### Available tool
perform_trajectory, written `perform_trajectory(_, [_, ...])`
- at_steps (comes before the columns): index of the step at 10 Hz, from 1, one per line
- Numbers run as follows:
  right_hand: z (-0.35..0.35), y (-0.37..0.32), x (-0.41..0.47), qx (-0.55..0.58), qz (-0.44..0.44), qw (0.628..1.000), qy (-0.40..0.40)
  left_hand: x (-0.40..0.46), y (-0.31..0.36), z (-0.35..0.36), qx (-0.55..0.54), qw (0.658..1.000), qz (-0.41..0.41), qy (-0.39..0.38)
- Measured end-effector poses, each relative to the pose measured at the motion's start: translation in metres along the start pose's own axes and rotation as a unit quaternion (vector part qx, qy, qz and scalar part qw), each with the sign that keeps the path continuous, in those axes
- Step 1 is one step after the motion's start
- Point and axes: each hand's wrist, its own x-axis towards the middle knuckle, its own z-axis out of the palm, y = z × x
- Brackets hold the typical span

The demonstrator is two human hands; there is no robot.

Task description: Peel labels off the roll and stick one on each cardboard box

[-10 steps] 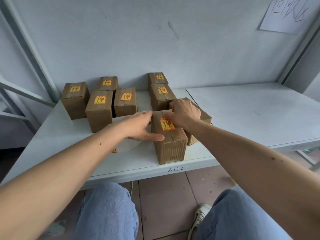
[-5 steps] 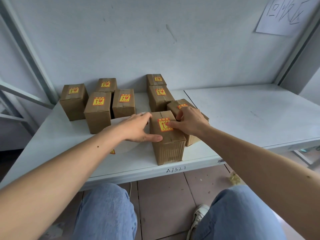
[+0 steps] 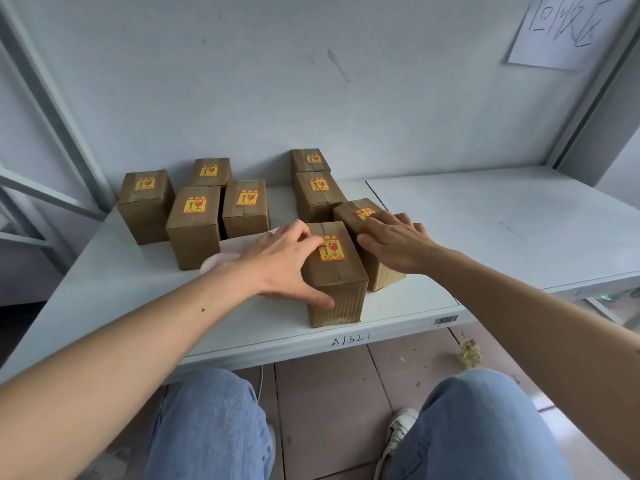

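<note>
Eight labelled cardboard boxes on shelf. Left hand grips nearest box at near edge. Right hand, fingers spread, rests on box behind. Label roll probably under left wrist.

Your left hand holds the side of the front box, thumb low on its near face. A yellow label sits on top. Your right hand rests flat on the box behind. Six more labelled boxes stand further back on the white table. The label roll peeks out behind your left wrist.
</note>
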Motion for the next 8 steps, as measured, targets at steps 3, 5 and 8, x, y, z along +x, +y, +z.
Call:
perform_trajectory(3, [0.003, -0.001, 0.016, 0.04, 0.041, 0.998, 0.035, 0.032, 0.001, 0.009, 0.017, 0.998, -0.023, 0.051])
perform_trajectory(5, [0.008, -0.002, 0.023, 0.044, 0.031, 0.997, 0.057, 0.041, 0.0, 0.014, 0.01, 0.996, -0.048, 0.07])
perform_trajectory(8, [0.007, -0.003, 0.013, 0.078, 0.013, 0.985, 0.152, 0.027, -0.003, 0.014, -0.037, 0.994, -0.032, 0.095])
